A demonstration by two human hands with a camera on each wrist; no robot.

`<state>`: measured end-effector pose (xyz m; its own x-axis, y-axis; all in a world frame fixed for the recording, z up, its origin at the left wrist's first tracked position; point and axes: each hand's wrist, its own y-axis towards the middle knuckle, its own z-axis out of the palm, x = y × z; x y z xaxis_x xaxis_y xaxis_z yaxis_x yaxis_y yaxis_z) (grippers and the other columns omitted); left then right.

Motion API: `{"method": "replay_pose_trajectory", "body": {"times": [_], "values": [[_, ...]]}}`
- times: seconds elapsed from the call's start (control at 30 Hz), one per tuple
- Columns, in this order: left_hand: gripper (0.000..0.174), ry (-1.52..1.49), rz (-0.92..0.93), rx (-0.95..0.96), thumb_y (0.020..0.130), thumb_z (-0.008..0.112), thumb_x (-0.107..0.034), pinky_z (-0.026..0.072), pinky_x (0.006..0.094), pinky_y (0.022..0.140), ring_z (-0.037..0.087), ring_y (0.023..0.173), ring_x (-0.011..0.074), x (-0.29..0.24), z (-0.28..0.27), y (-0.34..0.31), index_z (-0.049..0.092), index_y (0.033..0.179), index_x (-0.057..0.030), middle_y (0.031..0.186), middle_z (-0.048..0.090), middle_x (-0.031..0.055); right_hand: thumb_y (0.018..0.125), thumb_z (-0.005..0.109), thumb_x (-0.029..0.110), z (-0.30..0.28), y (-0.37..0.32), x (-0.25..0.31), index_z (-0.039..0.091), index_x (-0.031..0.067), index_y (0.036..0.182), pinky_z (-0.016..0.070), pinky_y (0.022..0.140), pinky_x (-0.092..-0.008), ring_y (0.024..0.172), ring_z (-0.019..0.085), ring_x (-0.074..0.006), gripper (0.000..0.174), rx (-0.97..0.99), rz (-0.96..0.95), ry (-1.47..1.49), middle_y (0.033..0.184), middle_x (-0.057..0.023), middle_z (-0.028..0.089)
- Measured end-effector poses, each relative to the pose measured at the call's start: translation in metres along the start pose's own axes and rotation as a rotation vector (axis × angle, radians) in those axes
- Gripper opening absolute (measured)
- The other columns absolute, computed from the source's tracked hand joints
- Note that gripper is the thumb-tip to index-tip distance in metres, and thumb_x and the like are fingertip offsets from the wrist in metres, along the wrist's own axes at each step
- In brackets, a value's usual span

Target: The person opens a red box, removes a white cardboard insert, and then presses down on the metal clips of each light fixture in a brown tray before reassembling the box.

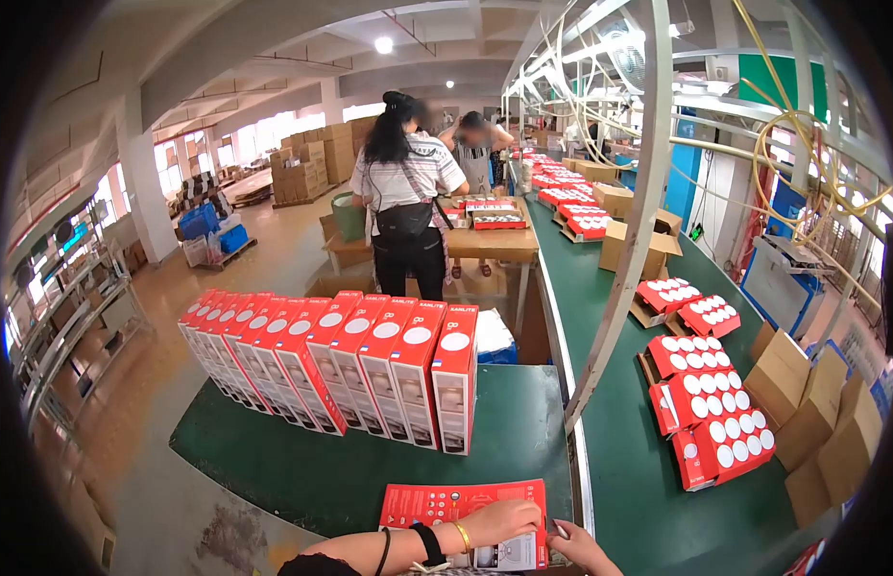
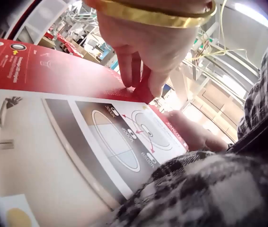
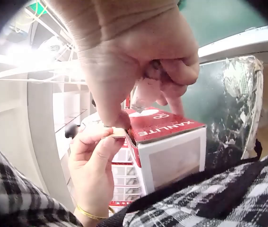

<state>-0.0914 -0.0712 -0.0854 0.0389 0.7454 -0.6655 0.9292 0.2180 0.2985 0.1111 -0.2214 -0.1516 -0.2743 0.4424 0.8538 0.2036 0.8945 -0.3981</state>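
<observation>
A red and white printed XANLITE carton [image 1: 466,499] lies on the green table right in front of me. My left hand [image 1: 509,518], with a gold bracelet at its wrist, reaches across to the carton's right end. In the right wrist view the thumb and finger of that left hand [image 3: 93,153] pinch a tan cardboard edge at the open end. My right hand [image 1: 578,549] is at the same end, fingers curled around a slim whitish object [image 1: 561,529], mostly hidden. Its thumb tip meets the carton edge [image 3: 134,137] in the right wrist view.
A row of upright XANLITE cartons [image 1: 408,374] stands along the table's far side. Right of the metal post [image 1: 634,230], the green conveyor [image 1: 648,461] bears red trays with white discs [image 1: 725,422] and open brown boxes [image 1: 816,413]. A person [image 1: 408,192] stands beyond.
</observation>
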Motion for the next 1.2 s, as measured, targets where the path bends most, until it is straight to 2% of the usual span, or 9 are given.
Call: {"method": "replay_pose_trajectory", "body": {"times": [0.33, 0.4, 0.5, 0.67, 0.77, 0.8, 0.93, 1.1, 1.2], "values": [[0.013, 0.032, 0.053, -0.107, 0.093, 0.063, -0.016, 0.0507, 0.0392, 0.085, 0.061, 0.095, 0.0305, 0.000, -0.029, -0.036, 0.060, 0.097, -0.0047, 0.098, 0.061, 0.0115, 0.086, 0.076, 0.037, 0.034, -0.001, 0.038, 0.058, -0.0021, 0.135, 0.0492, 0.081, -0.0278, 0.093, 0.060, -0.0123, 0.065, 0.031, 0.122, 0.097, 0.107, -0.0087, 0.068], [0.013, 0.055, 0.058, -0.097, 0.093, 0.064, -0.017, 0.0516, 0.0383, 0.084, 0.062, 0.095, 0.0291, -0.005, -0.040, -0.041, 0.061, 0.096, -0.0052, 0.097, 0.062, 0.0096, 0.086, 0.075, 0.033, 0.040, 0.004, 0.033, 0.059, -0.0012, 0.133, 0.0462, 0.068, -0.0261, 0.079, 0.056, -0.0088, 0.060, -0.074, -0.163, 0.031, 0.097, -0.0036, 0.067], [0.012, 0.083, 0.036, -0.085, 0.093, 0.065, -0.018, 0.0526, 0.0372, 0.083, 0.063, 0.094, 0.0273, -0.012, -0.052, -0.052, 0.062, 0.096, -0.0060, 0.097, 0.063, 0.0074, 0.087, 0.072, 0.026, 0.042, 0.001, 0.043, 0.060, 0.0004, 0.133, 0.0425, 0.061, -0.0261, 0.070, 0.052, -0.0065, 0.055, -0.031, -0.156, 0.225, 0.087, -0.0007, 0.064], [0.012, 0.009, -0.008, -0.089, 0.093, 0.065, -0.018, 0.0530, 0.0365, 0.082, 0.064, 0.095, 0.0261, -0.012, -0.062, -0.060, 0.063, 0.096, -0.0071, 0.096, 0.064, 0.0063, 0.098, 0.052, 0.034, 0.030, 0.006, 0.012, 0.054, 0.0035, 0.137, 0.0364, 0.054, -0.0249, 0.059, 0.043, -0.0076, 0.050, 0.086, 0.205, 0.626, 0.083, 0.0011, 0.060], [0.012, 0.013, 0.057, -0.103, 0.094, 0.063, -0.016, 0.0510, 0.0382, 0.083, 0.062, 0.093, 0.0290, -0.011, -0.056, -0.062, 0.060, 0.095, -0.0048, 0.095, 0.061, 0.0098, 0.098, 0.054, 0.033, 0.041, -0.017, 0.070, 0.055, 0.0026, 0.135, 0.0353, 0.053, -0.0258, 0.059, 0.041, -0.0077, 0.048, 0.019, 0.027, 0.642, 0.091, -0.0008, 0.062], [0.012, 0.022, 0.064, -0.119, 0.094, 0.063, -0.016, 0.0510, 0.0381, 0.083, 0.062, 0.093, 0.0289, -0.012, -0.055, -0.062, 0.060, 0.095, -0.0048, 0.095, 0.061, 0.0097, 0.095, 0.063, 0.032, 0.042, -0.012, 0.072, 0.055, -0.0001, 0.133, 0.0448, 0.062, -0.0279, 0.070, 0.053, -0.0098, 0.050, 0.008, -0.044, 0.553, 0.102, -0.0048, 0.064], [0.012, 0.015, 0.032, -0.103, 0.094, 0.063, -0.016, 0.0509, 0.0383, 0.083, 0.061, 0.094, 0.0287, -0.020, -0.059, -0.063, 0.060, 0.095, -0.0048, 0.095, 0.061, 0.0094, 0.087, 0.076, 0.024, 0.054, 0.004, 0.076, 0.056, -0.0040, 0.130, 0.0505, 0.088, -0.0297, 0.102, 0.062, -0.0159, 0.056, -0.211, -0.220, 0.167, 0.114, -0.0103, 0.066], [0.010, 0.026, 0.015, -0.097, 0.094, 0.064, -0.016, 0.0517, 0.0369, 0.084, 0.062, 0.095, 0.0265, -0.019, -0.060, -0.067, 0.061, 0.096, -0.0062, 0.098, 0.062, 0.0074, 0.091, 0.064, 0.023, 0.036, 0.008, 0.037, 0.065, -0.0021, 0.119, 0.0536, 0.073, -0.0345, 0.079, 0.066, -0.0188, 0.038, -0.292, -0.027, 0.371, 0.086, -0.0062, 0.071], [0.008, 0.063, 0.016, -0.107, 0.093, 0.064, -0.014, 0.0527, 0.0355, 0.084, 0.063, 0.097, 0.0239, -0.027, -0.059, -0.068, 0.062, 0.095, -0.0067, 0.098, 0.064, 0.0055, 0.091, 0.063, 0.029, 0.047, 0.008, 0.036, 0.068, 0.0009, 0.112, 0.0543, 0.078, -0.0377, 0.088, 0.071, -0.0241, 0.035, -0.514, -0.241, -0.130, 0.094, -0.0181, 0.073]]}}
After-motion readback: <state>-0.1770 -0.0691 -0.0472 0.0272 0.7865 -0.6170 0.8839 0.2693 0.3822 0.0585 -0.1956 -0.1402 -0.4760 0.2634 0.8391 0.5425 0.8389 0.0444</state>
